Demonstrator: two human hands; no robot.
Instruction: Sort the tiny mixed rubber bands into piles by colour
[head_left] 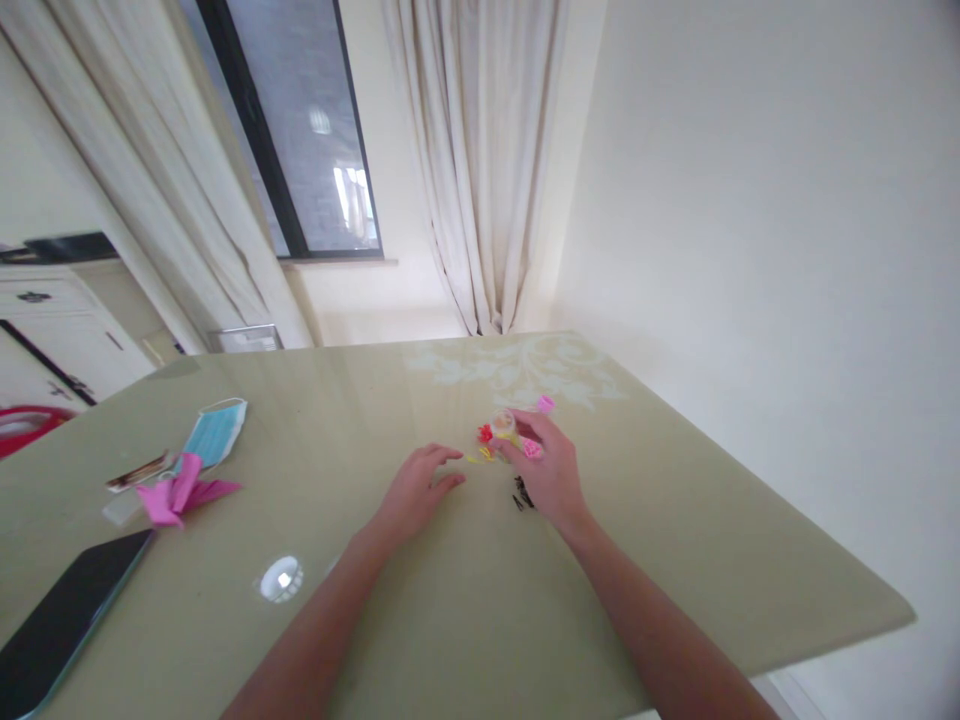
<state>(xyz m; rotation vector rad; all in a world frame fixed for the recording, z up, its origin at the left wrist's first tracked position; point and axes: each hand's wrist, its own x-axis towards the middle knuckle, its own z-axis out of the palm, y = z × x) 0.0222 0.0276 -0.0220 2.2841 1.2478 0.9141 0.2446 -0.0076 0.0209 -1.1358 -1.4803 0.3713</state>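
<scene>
My right hand [551,465] is closed around a small clear round container [503,424], held just over the table; what is inside it is too small to make out. Beside the container lie a red cluster [484,434] and some thin yellow pieces [484,455]. A pink patterned bit [532,448] shows by my right fingers, and another pink piece [546,403] sits farther back. Several small black pieces [519,492] lie close under my right wrist. To the left of these, my left hand [421,488] hovers or rests low with fingers apart and nothing in them.
On the table [465,620], at the left, are a blue face mask [216,434], a pink folded paper shape [182,492], a narrow brown-and-white packet [140,471] and a dark phone [67,615]. A white wall borders the table's right side; curtains and a window stand behind.
</scene>
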